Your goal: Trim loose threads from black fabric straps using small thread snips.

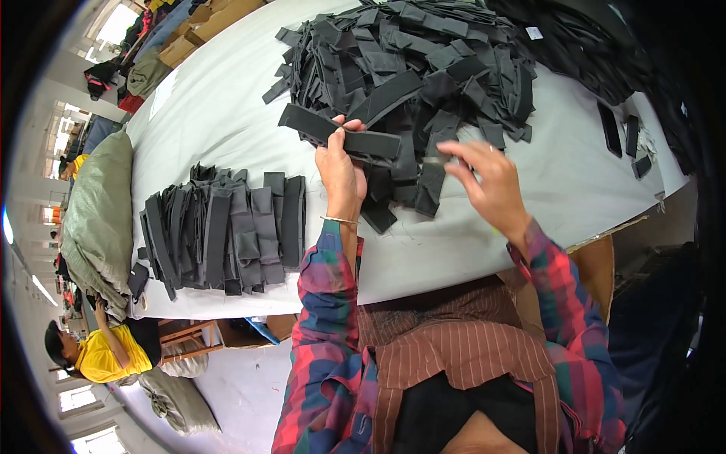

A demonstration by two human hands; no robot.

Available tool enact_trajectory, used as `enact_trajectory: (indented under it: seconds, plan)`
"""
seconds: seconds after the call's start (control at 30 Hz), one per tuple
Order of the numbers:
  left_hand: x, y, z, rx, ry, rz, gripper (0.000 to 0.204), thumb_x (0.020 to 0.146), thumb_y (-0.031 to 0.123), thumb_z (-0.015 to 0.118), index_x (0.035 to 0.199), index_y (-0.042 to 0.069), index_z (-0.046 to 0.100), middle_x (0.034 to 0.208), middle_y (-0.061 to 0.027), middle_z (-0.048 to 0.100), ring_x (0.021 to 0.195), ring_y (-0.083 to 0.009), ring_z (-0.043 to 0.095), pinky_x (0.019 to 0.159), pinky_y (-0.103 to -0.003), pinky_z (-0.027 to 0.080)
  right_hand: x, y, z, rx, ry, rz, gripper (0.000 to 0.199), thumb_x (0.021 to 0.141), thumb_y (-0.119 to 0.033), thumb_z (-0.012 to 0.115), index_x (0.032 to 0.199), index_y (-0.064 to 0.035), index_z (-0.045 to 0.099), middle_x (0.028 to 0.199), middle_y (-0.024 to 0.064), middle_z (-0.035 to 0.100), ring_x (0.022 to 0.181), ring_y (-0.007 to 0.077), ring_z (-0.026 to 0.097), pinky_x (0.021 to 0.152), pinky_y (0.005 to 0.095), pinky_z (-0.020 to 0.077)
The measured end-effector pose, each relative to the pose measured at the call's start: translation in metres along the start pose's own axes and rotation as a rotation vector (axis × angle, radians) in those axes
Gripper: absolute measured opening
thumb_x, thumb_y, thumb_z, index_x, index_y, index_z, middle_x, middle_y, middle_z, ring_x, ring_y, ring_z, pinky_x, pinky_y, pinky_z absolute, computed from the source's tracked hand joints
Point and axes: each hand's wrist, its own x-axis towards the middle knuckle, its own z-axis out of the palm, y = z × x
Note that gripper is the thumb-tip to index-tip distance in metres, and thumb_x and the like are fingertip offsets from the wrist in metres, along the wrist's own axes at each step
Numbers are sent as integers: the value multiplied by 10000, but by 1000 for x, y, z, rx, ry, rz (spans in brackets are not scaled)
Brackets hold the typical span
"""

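long flat black fabric strip point(340, 134) | heap behind it: black fabric strips point(412, 72) | sorted row left of it: black and dark grey fabric strips point(227, 231) | table cover under it: white cloth point(219, 113) | sleeves below it: red-green-blue plaid point(325, 318) | apron: brown, thin pale stripes point(454, 340) | sack far left: grey-green point(98, 219)

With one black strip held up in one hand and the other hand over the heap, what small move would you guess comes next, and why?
Probably the left hand carries its black strip over to the sorted stack at the left. The strip is already lifted off the loose pile, and the right hand hovers over that pile, its fingers blurred.
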Motion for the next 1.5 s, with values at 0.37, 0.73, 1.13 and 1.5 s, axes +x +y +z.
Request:
enact_trajectory:
  seconds: [0.37, 0.73, 1.13, 1.5]
  plan:
    - [-8, 7, -2, 45, 16, -48, 264, 895, 62, 495, 1148, 5, 542, 991, -76, 622, 863, -145, 595, 776, -283, 501, 88, 26, 61, -343, 32, -401, 207, 771, -121, 673, 977, -130, 651, 786, 1, 554, 776, 183, 548, 643, 311, 384]
    - [-12, 4, -9, 104, -17, -23, 267, 895, 69, 515, 1151, -1, 544, 1006, -93, 628, 897, -166, 602, 822, -308, 505, 99, 28, 71, -341, 17, -430, 109, 768, -125, 655, 877, -122, 653, 735, 1, 574, 730, 182, 578, 629, 319, 409]
    - [-48, 13, -21, 239, -93, -188, 282, 885, 116, 504, 1126, -12, 576, 876, -38, 624, 719, -102, 570, 642, -241, 482, 97, 17, 57, -211, 60, -283, 110, 791, -153, 658, 900, -145, 654, 767, 1, 604, 758, 198, 600, 661, 327, 457]
    - [-57, 17, -24, 173, -128, -226, 305, 886, 118, 506, 1142, -39, 560, 871, -35, 620, 708, -101, 569, 620, -238, 489, 129, -1, 91, -410, 49, -559, 201, 763, -119, 660, 964, -121, 654, 787, 1, 567, 763, 184, 573, 665, 321, 418]
